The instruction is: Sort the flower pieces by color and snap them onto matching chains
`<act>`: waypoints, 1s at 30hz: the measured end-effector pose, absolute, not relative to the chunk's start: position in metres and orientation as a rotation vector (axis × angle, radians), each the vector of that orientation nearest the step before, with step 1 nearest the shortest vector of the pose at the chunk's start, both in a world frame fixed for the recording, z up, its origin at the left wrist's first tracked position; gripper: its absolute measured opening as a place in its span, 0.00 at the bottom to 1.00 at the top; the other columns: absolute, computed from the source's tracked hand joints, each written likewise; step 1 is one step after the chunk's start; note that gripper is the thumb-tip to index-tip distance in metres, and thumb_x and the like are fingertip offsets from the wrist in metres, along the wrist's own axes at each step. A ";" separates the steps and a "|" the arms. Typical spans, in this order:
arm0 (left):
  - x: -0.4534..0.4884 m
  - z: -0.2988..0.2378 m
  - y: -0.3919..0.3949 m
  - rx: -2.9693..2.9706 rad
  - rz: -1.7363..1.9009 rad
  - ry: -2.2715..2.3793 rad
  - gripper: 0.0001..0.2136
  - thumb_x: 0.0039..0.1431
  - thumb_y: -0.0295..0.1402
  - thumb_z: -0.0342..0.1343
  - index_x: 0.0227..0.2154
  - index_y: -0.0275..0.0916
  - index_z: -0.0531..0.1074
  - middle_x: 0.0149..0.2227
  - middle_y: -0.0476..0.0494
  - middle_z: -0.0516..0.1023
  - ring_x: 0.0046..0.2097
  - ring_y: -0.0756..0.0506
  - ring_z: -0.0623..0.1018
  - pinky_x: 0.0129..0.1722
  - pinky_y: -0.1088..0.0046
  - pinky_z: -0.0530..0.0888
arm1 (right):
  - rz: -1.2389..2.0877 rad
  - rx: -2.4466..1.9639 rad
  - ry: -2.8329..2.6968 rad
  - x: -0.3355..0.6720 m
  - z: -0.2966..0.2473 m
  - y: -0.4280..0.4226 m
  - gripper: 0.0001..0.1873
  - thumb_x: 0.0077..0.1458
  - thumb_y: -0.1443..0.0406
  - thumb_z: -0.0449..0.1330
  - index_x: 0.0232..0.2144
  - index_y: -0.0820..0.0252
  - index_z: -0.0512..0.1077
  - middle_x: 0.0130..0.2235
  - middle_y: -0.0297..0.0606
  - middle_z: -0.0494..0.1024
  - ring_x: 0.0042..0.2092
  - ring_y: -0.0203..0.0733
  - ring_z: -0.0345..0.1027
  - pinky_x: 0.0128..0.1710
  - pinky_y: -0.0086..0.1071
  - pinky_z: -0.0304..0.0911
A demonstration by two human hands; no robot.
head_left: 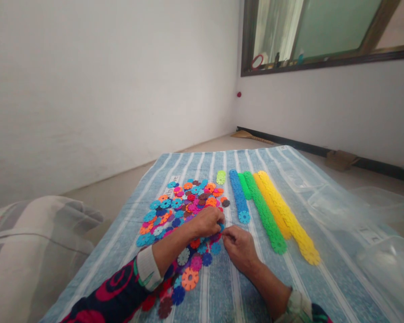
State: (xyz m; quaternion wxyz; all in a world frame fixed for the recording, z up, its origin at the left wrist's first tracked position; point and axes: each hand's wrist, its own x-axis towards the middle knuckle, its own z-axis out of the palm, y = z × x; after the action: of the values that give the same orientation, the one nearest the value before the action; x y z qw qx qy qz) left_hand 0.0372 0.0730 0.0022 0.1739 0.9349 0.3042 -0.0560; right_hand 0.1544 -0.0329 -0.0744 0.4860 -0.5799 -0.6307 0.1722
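"Hands down here by us, what are they on?"

"The left hand (207,222) has its fingers bunched on a small flat blue plastic disc (221,227) with a notched rim, at the near right edge of the heap. The right hand (239,247) is curled closed, its fingertips meeting the left at that same disc. Whether it grips it too, I cannot tell."

"And the heap?"

"A loose pile of notched plastic discs (180,215) in blue, orange, pink and maroon. It spreads under and behind the left forearm on a blue-and-white striped cloth (222,296). A few lie right by the patterned sleeve."

"To the right?"

"Long rows of joined discs lie side by side on the cloth, running away from us: a blue row (238,195), a green row (264,213), an orange-yellow row (272,208) and a yellow row (291,224), the last three close together. A short light-green stack (221,177) sits just beyond the pile."

"Off the cloth?"

"A grey striped cushion (30,251) at the left, and clear plastic tubs (336,208) at the right edge. Farther off there is bare floor, a piece of cardboard (340,159) against the wall, and a dark-framed window (245,40) up high."
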 end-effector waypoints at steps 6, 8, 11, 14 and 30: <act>0.040 0.002 0.080 2.689 -0.046 0.857 0.07 0.45 0.23 0.51 0.23 0.37 0.73 0.28 0.47 0.76 0.35 0.48 0.73 0.35 0.76 0.65 | 0.407 -1.423 -1.536 0.153 -0.074 -0.032 0.12 0.48 0.72 0.52 0.25 0.58 0.75 0.26 0.34 0.75 0.28 0.36 0.67 0.30 0.28 0.56; 0.042 -0.002 0.082 2.709 -0.052 0.845 0.06 0.47 0.24 0.51 0.23 0.37 0.73 0.29 0.46 0.76 0.36 0.47 0.73 0.36 0.75 0.65 | 0.401 -1.420 -1.552 0.153 -0.075 -0.032 0.11 0.48 0.72 0.52 0.25 0.58 0.75 0.26 0.34 0.75 0.29 0.36 0.68 0.30 0.28 0.56; 0.043 -0.010 0.081 2.771 -0.084 0.863 0.06 0.51 0.26 0.50 0.26 0.37 0.72 0.31 0.44 0.76 0.37 0.46 0.73 0.37 0.74 0.66 | 0.400 -1.420 -1.563 0.153 -0.076 -0.031 0.11 0.49 0.72 0.52 0.25 0.58 0.74 0.26 0.34 0.75 0.29 0.37 0.68 0.30 0.28 0.56; 0.042 -0.014 0.078 2.818 -0.102 0.924 0.07 0.54 0.28 0.49 0.30 0.37 0.72 0.35 0.42 0.76 0.38 0.45 0.73 0.39 0.72 0.67 | 0.413 -1.418 -1.566 0.153 -0.076 -0.032 0.11 0.49 0.72 0.53 0.25 0.57 0.74 0.27 0.35 0.76 0.30 0.37 0.68 0.31 0.28 0.57; 0.053 -0.016 0.088 2.469 -0.012 0.795 0.10 0.48 0.24 0.50 0.32 0.36 0.74 0.28 0.49 0.75 0.33 0.49 0.73 0.33 0.78 0.67 | 0.416 -1.424 -1.604 0.153 -0.075 -0.032 0.10 0.49 0.71 0.53 0.24 0.58 0.73 0.26 0.35 0.74 0.30 0.37 0.68 0.31 0.29 0.55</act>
State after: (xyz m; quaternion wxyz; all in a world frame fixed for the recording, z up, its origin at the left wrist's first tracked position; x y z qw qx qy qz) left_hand 0.0528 0.0878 -0.0163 0.2704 0.9164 0.2951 -0.0046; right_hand 0.1534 -0.0323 -0.0750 0.4605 -0.5785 -0.6518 0.1690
